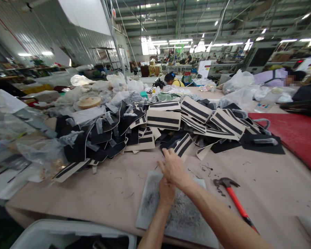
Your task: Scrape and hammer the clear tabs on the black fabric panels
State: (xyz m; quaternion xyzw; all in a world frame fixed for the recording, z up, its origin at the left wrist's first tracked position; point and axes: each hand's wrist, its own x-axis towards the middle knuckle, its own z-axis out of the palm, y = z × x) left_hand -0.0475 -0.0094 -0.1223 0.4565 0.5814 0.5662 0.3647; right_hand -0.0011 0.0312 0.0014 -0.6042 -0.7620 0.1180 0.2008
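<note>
My right hand (172,167) reaches forward over the table, its fingers stretched out at the front edge of a heap of panels. Nearest to its fingertips is a cream panel with black stripes (184,146); I cannot tell whether they touch it. My left hand (167,193) is above a grey, black-smudged slab (149,200), with my right hand crossing in front of it. Its fingers are hidden, so any hold there does not show. To the right of the slab lies a claw hammer (235,200) with a red and black handle.
Black and cream panels (163,120), some with plastic-wrapped handles, are heaped across the table (106,186). Plastic bags (119,83) and a tape roll (88,102) lie behind. A red sheet (287,133) is at right, a white bin (75,226) at front left. Other people work farther back.
</note>
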